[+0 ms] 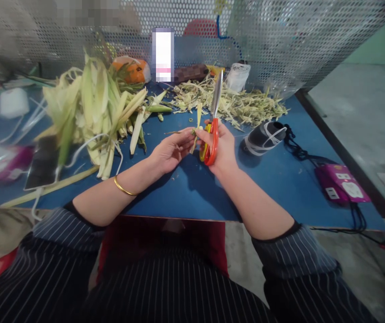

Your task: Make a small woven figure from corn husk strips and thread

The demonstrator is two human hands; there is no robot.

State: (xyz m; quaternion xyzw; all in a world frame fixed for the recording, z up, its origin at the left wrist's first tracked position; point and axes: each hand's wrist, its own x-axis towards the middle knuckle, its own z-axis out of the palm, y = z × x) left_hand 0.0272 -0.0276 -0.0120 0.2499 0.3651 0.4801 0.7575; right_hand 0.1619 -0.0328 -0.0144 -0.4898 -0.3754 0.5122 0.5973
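Over the blue table, my left hand [174, 150] pinches a small strip of corn husk [199, 115], which stands up from between the fingertips of both hands. Held in my right hand [225, 146] is a pair of scissors [217, 94] with red and yellow handles, blades pointing up and away. My right thumb and fingertips meet the strip beside my left fingers. To the left lies a large heap of pale green corn husks [94, 96]. Beyond my hands spreads a pile of thin cut husk pieces [246, 105].
A black spool wound with white string [262, 138] stands right of my hand. Further right lies a purple power strip [342, 184] with black cables. A phone [42, 161] with a white cable rests at left. Perforated metal mesh [266, 40] rises behind the blue table [279, 197].
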